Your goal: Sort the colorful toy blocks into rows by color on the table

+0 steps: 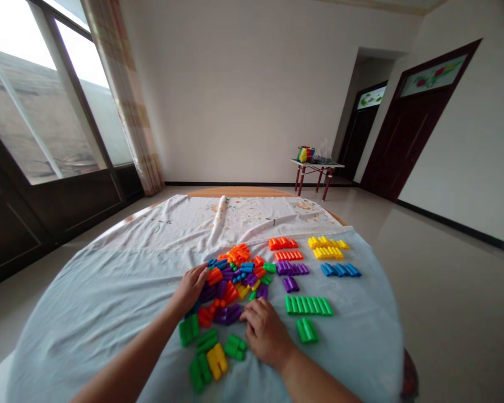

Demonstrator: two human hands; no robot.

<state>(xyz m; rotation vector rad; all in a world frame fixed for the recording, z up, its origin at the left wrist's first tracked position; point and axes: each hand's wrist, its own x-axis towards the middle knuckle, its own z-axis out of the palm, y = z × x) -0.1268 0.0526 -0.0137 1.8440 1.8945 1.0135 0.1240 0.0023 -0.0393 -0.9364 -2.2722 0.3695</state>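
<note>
Ridged plastic blocks (230, 292), heaped on wrinkled tablecloth (121, 280), are touched by left hand (192, 286); right hand (269, 331) placed beside; neither grip can be told.

No readable text (nor numbers).

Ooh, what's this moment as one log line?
left hand: at left edge of block pile | right hand: beside purple blocks | green row: lined up on cloth

Nine block rows (289, 256): two each orange (283, 244), yellow (328, 253), purple (292, 268), green (309, 305); one blue (341, 270)
</note>
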